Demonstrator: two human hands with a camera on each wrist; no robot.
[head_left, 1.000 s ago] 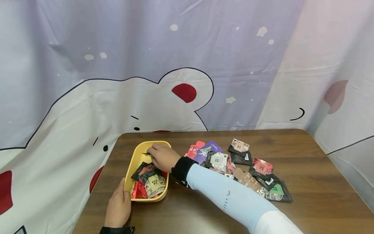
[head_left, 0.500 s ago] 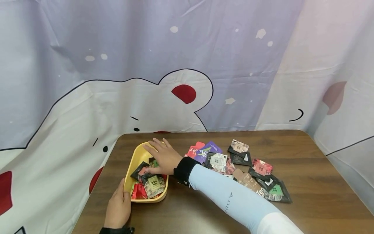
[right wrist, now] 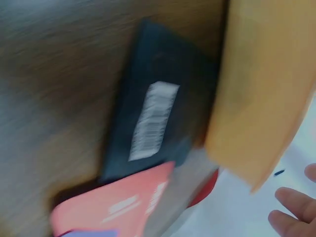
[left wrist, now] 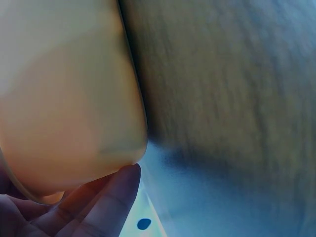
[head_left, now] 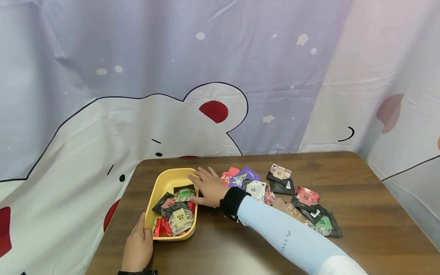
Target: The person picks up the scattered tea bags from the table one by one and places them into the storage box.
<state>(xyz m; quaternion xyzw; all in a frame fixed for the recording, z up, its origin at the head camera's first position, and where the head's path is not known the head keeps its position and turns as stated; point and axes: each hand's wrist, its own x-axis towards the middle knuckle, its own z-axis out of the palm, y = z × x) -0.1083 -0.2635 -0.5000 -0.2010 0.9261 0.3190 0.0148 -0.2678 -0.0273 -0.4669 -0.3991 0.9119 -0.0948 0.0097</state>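
Observation:
A yellow plastic basket (head_left: 161,181) stands on the left of the table, with several sachets in its near half. Among them are a black sachet with a green label (head_left: 184,193), one with a yellow-green label (head_left: 180,217) and a red one (head_left: 162,228). My left hand (head_left: 137,246) grips the basket's left side, its fingers (left wrist: 108,205) along the outer wall in the left wrist view. Over the basket's right rim is my right hand (head_left: 210,188), fingers spread and holding nothing. Below it in the right wrist view lies a black sachet with a barcode (right wrist: 155,118), beside the basket.
Right of the basket, several more sachets are strewn over the wooden table (head_left: 371,198). They include a red packet (head_left: 228,175), a purple packet (head_left: 245,175), a brown packet (head_left: 290,210) and a black sachet with a red label (head_left: 306,197). A printed curtain (head_left: 275,76) hangs behind.
My right hand has let go of a black, green-labelled sachet inside the basket, spread its fingers and moved right to the rim. My left hand has kept its hold.

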